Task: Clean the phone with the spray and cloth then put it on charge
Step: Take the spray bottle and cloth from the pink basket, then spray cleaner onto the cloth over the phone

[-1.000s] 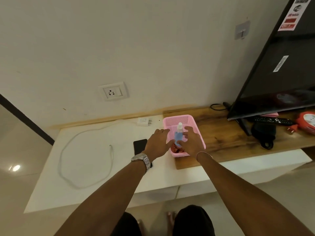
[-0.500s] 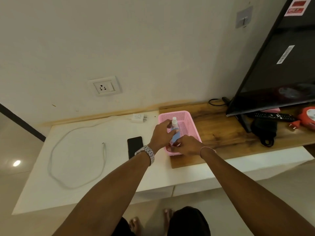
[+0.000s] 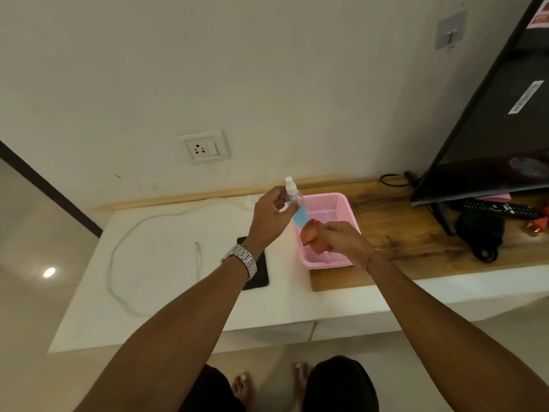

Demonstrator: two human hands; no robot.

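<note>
The task looks barely begun, judging by how things lie; the phone (image 3: 255,264) rests flat and dark on the white surface (image 3: 166,292), nearer the person than the left fingers and partly hidden under the left wrist, with no sign of wiping yet; the loose end of the white charging cable (image 3: 197,257) lies just to its left, unplugged from it, so charging is not done either. The left hand (image 3: 269,220) holds the spray bottle (image 3: 295,208) up above the surface, fingers (image 3: 289,208) curled around its clear upper part, nozzle uppermost, blue liquid showing below them. The right hand (image 3: 338,237) reaches into the pink basket (image 3: 335,203), its fingers pinching a reddish cloth (image 3: 313,237), blurred, seemingly half-lifted from the basket floor. What remains, I judge: spraying, wiping, then plugging in. Beyond the fingers, the cable's white plug is mostly hidden behind the left hand; the wall socket (image 3: 203,147) sits above. As for writing: stickers on the television (image 3: 490,129) carry print too small to read; the bottle shows no legible label.
</note>
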